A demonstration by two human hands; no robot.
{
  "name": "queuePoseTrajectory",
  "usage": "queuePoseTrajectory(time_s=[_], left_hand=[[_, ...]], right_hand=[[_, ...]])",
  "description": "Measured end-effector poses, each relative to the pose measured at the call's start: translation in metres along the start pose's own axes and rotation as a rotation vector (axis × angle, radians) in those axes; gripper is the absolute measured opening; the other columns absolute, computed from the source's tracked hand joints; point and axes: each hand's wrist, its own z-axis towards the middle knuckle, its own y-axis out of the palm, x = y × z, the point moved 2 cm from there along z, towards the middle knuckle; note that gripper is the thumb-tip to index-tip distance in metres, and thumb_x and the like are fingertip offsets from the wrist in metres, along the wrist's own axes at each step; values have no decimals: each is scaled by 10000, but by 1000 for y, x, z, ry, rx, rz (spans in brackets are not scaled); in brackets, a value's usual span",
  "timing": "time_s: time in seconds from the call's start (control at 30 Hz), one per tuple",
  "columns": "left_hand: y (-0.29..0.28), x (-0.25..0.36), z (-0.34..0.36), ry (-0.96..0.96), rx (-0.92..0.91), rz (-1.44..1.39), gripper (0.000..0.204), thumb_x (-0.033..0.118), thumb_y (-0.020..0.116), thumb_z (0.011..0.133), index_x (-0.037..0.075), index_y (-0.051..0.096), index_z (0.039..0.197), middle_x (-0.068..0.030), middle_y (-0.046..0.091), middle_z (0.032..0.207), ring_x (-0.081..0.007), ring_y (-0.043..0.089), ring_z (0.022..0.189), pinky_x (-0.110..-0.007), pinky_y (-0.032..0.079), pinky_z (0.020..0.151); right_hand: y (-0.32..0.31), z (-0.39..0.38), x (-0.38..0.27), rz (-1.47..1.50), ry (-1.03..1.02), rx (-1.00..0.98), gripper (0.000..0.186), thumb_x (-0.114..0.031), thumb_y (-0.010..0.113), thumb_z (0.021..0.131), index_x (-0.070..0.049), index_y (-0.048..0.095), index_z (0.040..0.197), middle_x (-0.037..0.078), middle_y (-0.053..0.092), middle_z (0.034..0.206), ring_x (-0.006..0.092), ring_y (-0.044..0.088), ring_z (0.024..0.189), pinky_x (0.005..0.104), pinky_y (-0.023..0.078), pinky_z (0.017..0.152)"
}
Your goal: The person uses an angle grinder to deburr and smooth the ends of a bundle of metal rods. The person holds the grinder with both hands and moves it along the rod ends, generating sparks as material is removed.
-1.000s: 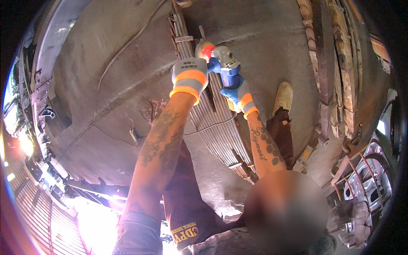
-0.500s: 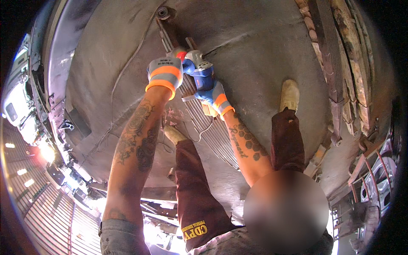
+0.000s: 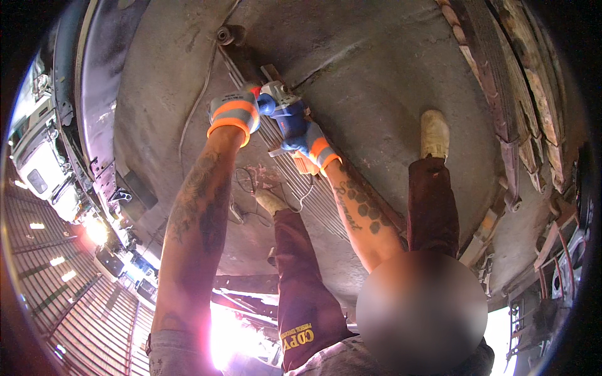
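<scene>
My left hand (image 3: 233,111), in a grey, blue and orange work glove, is closed on the front handle of a blue angle grinder (image 3: 285,109) with a metal gear head and a red part at the front. My right hand (image 3: 307,143), gloved alike, is wrapped round the grinder's body. Beneath the tool, a long bundle of metal spring leaves (image 3: 316,203) lies diagonally on the concrete, with a rolled eye (image 3: 225,36) at its top end. The grinder's disc is mostly hidden, so I cannot tell whether it touches the metal.
My booted feet (image 3: 434,135) stand either side of the bundle. A thin cord (image 3: 207,81) runs across the floor (image 3: 370,75). More weathered spring stacks (image 3: 501,100) lie at the right. Vehicle bodywork (image 3: 100,75) and a bright opening line the left and lower edges.
The grinder and both hands have moved left in the picture since a second ago. The view has shifted, bringing my left boot and more of the bundle's far end into sight.
</scene>
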Motion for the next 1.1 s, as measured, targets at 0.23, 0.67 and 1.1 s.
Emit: queuePoseTrajectory(time_s=[0.23,0.67,1.1], left_hand=[[-2,3,17,-2,-90,144,283,227,685,936,115,794,1172,-162,802,1173,-362,774,1104,-465,608,911],[-2,7,33,10,-183,126,245,228,690,953,106,794,1138,-175,795,1166,-393,764,1108,-490,604,902],[-1,8,28,26,-236,98,297,225,693,955,107,767,1216,-199,785,1184,-404,756,1111,-480,584,893]], right_hand=[[4,-7,-38,-305,-414,352,615,-232,876,639,-117,653,1201,118,666,1145,294,612,1035,424,505,929],[4,7,-19,-264,-148,175,303,-264,829,652,-74,747,874,174,752,815,331,692,746,433,553,720],[-10,-20,-34,-114,75,-29,948,-207,827,693,-149,501,1581,205,621,1506,417,583,1380,467,395,1231]])
